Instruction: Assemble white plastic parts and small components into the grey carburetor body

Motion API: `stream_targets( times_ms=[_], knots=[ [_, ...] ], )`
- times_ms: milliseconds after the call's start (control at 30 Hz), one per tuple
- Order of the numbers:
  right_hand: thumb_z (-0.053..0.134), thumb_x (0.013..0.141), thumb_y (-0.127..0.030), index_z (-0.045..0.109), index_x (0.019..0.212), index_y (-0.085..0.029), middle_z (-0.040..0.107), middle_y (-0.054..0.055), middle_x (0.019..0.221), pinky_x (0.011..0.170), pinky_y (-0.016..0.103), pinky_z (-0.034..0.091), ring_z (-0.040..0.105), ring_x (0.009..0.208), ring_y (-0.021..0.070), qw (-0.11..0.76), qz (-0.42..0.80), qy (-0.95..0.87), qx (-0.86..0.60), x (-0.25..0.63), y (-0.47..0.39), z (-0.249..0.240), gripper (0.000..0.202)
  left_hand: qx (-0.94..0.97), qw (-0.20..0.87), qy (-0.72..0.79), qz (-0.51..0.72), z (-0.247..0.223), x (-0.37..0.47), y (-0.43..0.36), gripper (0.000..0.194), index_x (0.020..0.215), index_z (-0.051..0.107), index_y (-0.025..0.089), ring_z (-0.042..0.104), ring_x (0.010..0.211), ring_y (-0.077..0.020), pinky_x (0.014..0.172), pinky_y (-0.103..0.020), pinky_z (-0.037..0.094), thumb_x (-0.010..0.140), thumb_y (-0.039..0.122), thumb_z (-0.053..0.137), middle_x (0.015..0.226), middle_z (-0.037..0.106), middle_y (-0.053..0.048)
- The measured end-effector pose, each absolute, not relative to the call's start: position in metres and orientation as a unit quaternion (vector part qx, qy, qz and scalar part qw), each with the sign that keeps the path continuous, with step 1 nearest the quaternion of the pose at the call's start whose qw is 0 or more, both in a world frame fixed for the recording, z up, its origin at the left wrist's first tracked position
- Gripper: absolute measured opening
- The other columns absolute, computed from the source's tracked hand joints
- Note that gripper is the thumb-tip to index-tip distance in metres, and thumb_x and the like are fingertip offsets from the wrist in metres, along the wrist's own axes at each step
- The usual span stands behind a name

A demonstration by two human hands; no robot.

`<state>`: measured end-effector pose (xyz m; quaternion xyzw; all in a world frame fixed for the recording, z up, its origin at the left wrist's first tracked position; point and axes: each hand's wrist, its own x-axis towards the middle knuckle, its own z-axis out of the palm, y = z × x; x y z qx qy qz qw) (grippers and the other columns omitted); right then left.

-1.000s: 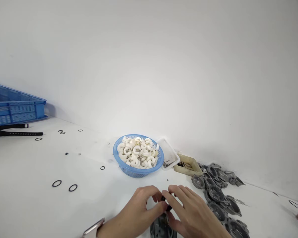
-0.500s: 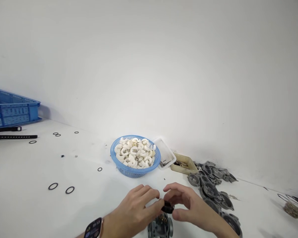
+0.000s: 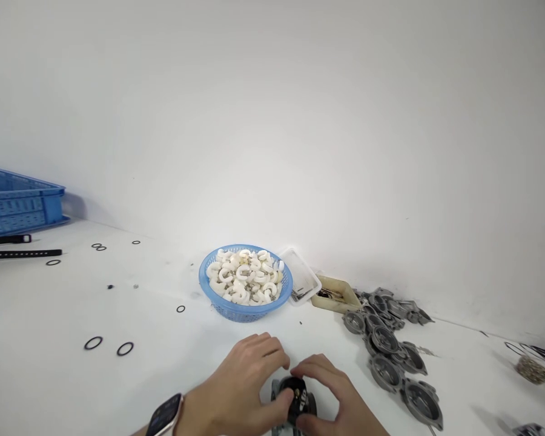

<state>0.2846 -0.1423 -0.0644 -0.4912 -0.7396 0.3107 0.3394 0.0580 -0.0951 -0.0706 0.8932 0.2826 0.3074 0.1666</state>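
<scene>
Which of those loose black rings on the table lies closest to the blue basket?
The small black ring just left of the blue basket; the others lie farther left.

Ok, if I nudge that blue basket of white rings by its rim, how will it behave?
The blue basket looks like thin plastic mesh, so probably light and a bit flexible. Its base is narrower than its rim, and the white rings are heaped high, so it may tilt and spill some rather than slide cleanly.

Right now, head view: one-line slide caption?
Both hands, left hand and right hand, grip a grey metal part on the white table, near a blue basket of white rings.
</scene>
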Motion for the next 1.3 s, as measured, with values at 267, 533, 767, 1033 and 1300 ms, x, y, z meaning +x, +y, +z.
stream_targets(
  times_ms=[267,533,767,1033,1300],
  knots=[
    [0.074,0.081,-0.021,0.071,0.126,-0.031,0.07,0.008,0.129,0.109,0.046,0.053,0.065,0.122,0.0294,0.352,0.263,-0.764,-0.473,0.32,-0.131,-0.075,0.046,0.891,0.232,0.307,0.241,-0.084,0.068,-0.095,0.044,0.11,0.069,0.027,0.067,0.089,-0.0252,0.085,-0.036,0.05,0.071,0.036,0.087,0.098,0.069,-0.001],
    [0.061,0.095,-0.029,0.071,0.116,-0.029,0.072,0.007,0.118,0.099,0.041,0.058,0.069,0.11,0.0255,0.342,0.223,-0.777,-0.478,0.336,-0.124,-0.053,0.023,0.922,0.135,0.301,0.205,-0.078,0.068,-0.098,0.033,0.111,0.068,0.025,0.065,0.09,-0.0268,0.084,-0.041,0.05,0.082,0.036,0.08,0.106,0.067,-0.004],
    [0.065,0.067,0.002,0.068,0.113,-0.029,0.071,0.001,0.116,0.101,0.029,0.055,0.067,0.112,0.0218,0.24,0.23,-0.798,-0.502,0.282,-0.149,-0.038,0.055,0.931,0.095,0.269,0.226,-0.086,0.065,-0.096,0.043,0.115,0.066,0.024,0.062,0.092,-0.0257,0.082,-0.042,0.051,0.084,0.053,0.076,0.103,0.064,-0.003],
    [0.067,0.06,0.001,0.068,0.116,-0.028,0.074,0.0,0.112,0.097,0.028,0.054,0.067,0.11,0.0236,0.286,0.139,-0.826,-0.464,0.28,-0.143,-0.057,0.064,0.93,0.086,0.274,0.23,-0.09,0.064,-0.097,0.049,0.107,0.064,0.021,0.061,0.092,-0.0262,0.086,-0.044,0.052,0.078,0.058,0.079,0.104,0.064,-0.003],
    [0.071,0.065,-0.004,0.068,0.117,-0.028,0.074,0.0,0.108,0.098,0.032,0.051,0.067,0.105,0.0227,0.286,0.254,-0.805,-0.454,0.297,-0.132,-0.059,0.058,0.895,0.164,0.305,0.281,-0.087,0.07,-0.1,0.043,0.11,0.066,0.026,0.065,0.09,-0.0231,0.084,-0.039,0.051,0.071,0.029,0.084,0.101,0.067,0.001]
  ],
)
